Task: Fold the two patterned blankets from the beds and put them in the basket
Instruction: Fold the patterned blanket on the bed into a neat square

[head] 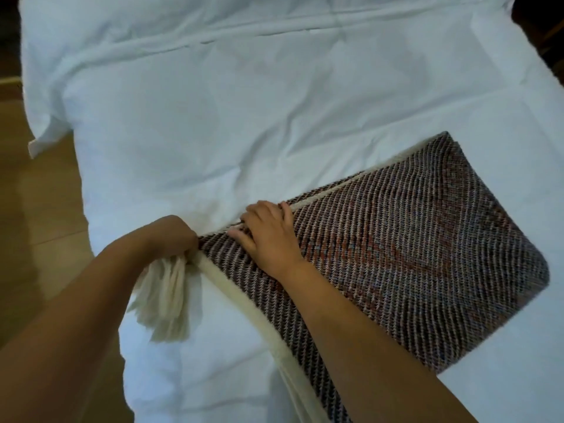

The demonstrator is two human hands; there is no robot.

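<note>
One wide bed covered in a pale white, lightly creased duvet (274,117) fills most of the view, with a strip of light brown wooden floor (39,209) showing along its left side. On the duvet, toward the right and near edge, lies a woven blanket patterned in dark brown, cream and reddish diagonal stripes (412,254), already folded into a flat rectangular pad several layers thick, with a cream border running along its left and far edges. A bunch of cream tassels (166,297) hangs off the blanket's left corner onto the duvet.

Both hands work at that corner. The right hand (268,236) lies palm-down on top of the blanket near its far-left edge, fingers spread and curled slightly over the border, pressing the layers flat rather than pinching anything. The left hand (172,236) is closed into a fist at the corner itself, seemingly gripping the edge of the blanket just above the tassels; its fingertips are hidden, so exactly what it clasps cannot be told.

Judging by the compact shape, folding of this blanket is at or near its last stage, with the corner and fringe being squared up. No basket and no second blanket are in view. The next move probably calls for tucking the tassels in or making one more fold, then sliding both hands under the pad so it lifts without springing open.
</note>
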